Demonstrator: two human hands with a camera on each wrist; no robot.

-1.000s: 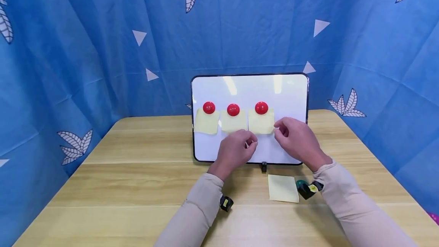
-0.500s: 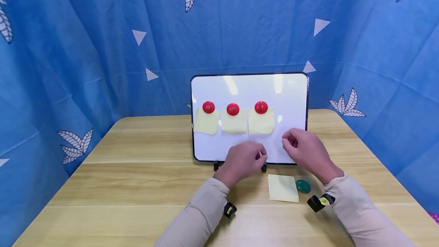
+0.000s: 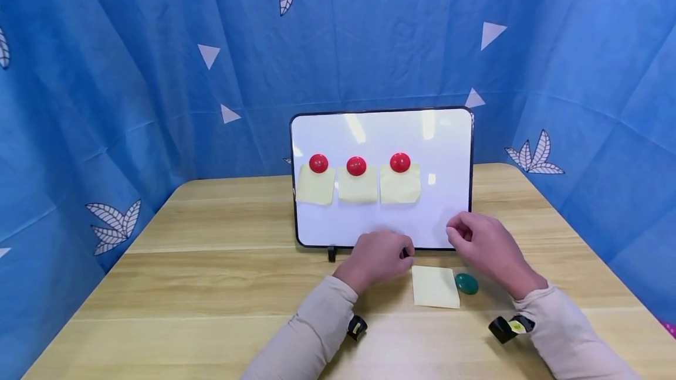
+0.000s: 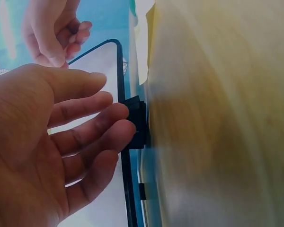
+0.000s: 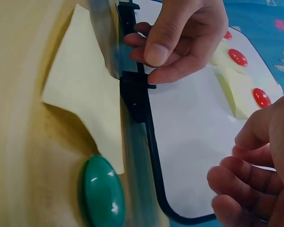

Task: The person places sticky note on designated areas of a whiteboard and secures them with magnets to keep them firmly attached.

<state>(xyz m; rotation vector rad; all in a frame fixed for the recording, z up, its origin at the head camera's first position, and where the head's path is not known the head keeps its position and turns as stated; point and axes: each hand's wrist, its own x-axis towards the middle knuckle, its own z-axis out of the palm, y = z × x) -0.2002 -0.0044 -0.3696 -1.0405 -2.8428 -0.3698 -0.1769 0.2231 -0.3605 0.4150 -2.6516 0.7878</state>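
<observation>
A whiteboard (image 3: 449,145) stands on the table with yellow sticky notes (image 3: 399,186) in a row on it. Each has a round red magnet (image 3: 399,162) at its top edge. My left hand (image 3: 377,257) hovers by the board's lower edge, its fingers loosely bent around nothing; the left wrist view shows them near a black board foot (image 4: 136,122). To the right, my right hand (image 3: 488,248), equally relaxed, is in front of the board's lower right corner. Below, a loose sticky note (image 3: 435,287) lies on the table, beside a green oval magnet (image 3: 467,283). Neither hand touches them.
The wooden table (image 3: 211,286) stretches left and right of the arms. A blue curtain (image 3: 391,34) with leaf and triangle prints hangs behind the board and along both sides. A second black foot (image 3: 331,253) supports the board on the left.
Both hands have drawn back from the board, downward and to the right. The green magnet, mostly hidden by the right wrist before, is now in plain view. The notes on the board look unchanged.
</observation>
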